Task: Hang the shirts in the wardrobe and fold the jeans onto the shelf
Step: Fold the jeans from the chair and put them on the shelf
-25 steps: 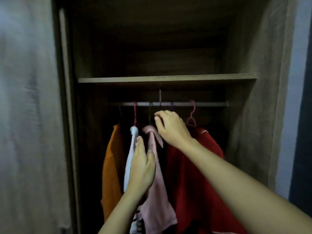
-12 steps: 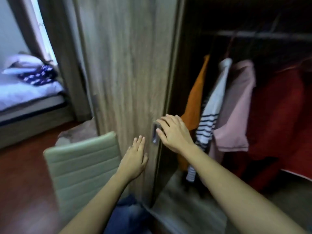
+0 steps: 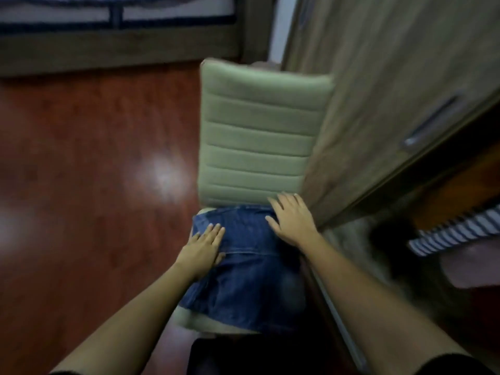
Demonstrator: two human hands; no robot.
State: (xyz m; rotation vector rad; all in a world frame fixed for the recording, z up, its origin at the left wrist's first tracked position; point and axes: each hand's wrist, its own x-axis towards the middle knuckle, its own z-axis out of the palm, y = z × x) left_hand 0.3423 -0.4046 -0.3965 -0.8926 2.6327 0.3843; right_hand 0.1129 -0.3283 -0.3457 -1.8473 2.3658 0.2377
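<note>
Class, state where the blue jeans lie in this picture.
In the head view, the jeans lie low and centre on the seat of the green chair, left of the wardrobe door, with the left hand and right hand resting on them.

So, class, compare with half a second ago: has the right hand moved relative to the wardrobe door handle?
Yes. The right hand has left the door handle and dropped to the jeans on the chair.
</note>
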